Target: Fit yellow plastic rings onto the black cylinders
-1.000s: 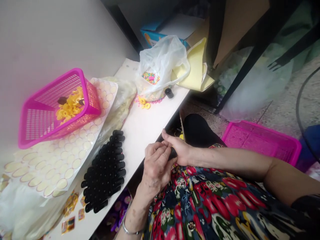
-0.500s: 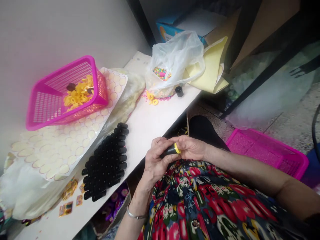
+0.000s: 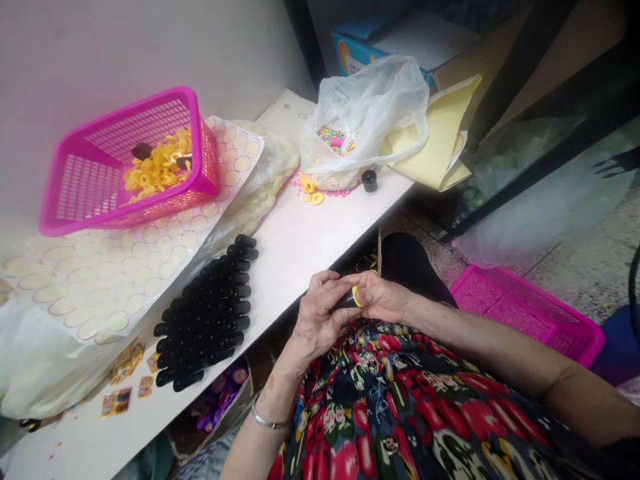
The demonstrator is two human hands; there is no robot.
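Observation:
In front of my body, my left hand (image 3: pixel 320 317) is wrapped around a small black tube (image 3: pixel 344 303). A yellow ring (image 3: pixel 357 297) sits at the tube's right end. My right hand (image 3: pixel 387 299) is closed at that end, its fingers and thumb pressed on the ring and partly hiding it. On the white table to the left, many similar black tubes (image 3: pixel 205 313) lie packed side by side. A pink basket (image 3: pixel 206 160) farther back holds yellow ring-like pieces (image 3: pixel 160 170) and a few dark ones.
A clear plastic bag (image 3: pixel 370 100) of small colourful beads stands at the table's far end. Beside it are a black cap (image 3: pixel 369 181) and loose yellow pieces (image 3: pixel 313 192). Small printed packets (image 3: pixel 116 403) lie near left. Another pink basket (image 3: pixel 530 310) is on the floor at right.
The camera view has shifted slightly, so the table things appear a little displaced. Both hands stay together on the black tube, and my right fingers cover a bit more of the yellow ring.

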